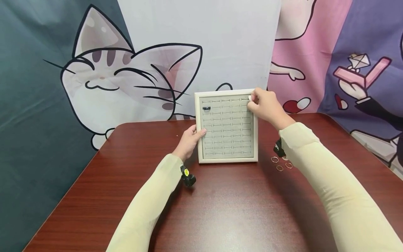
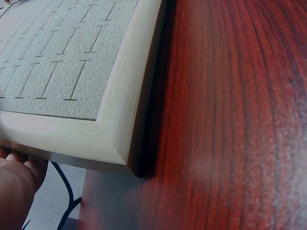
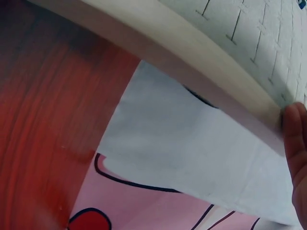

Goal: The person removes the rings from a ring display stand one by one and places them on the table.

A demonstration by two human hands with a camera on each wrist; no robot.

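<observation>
A white-framed ring display board (image 1: 227, 126), covered in grey padding with rows of slits, stands upright on the table. A dark ring (image 1: 206, 108) sits in a slit near its upper left. My left hand (image 1: 189, 140) grips the frame's left side, thumb over the front and fingers behind; in the left wrist view its fingers lie at the pale frame (image 2: 62, 136). At the upper right corner, my right hand (image 1: 266, 106) has thumb and forefinger curled around a small white thing (image 1: 250, 98) against the padding. I cannot tell its exact kind, since the fingers cover most of it.
Several thin gold rings (image 1: 279, 168) lie on the reddish-brown table (image 1: 220, 203) right of the board, partly behind the right sleeve. A cartoon-printed cloth (image 1: 239, 42) hangs behind the table. Black wrist cameras (image 1: 189, 179) are strapped at both wrists.
</observation>
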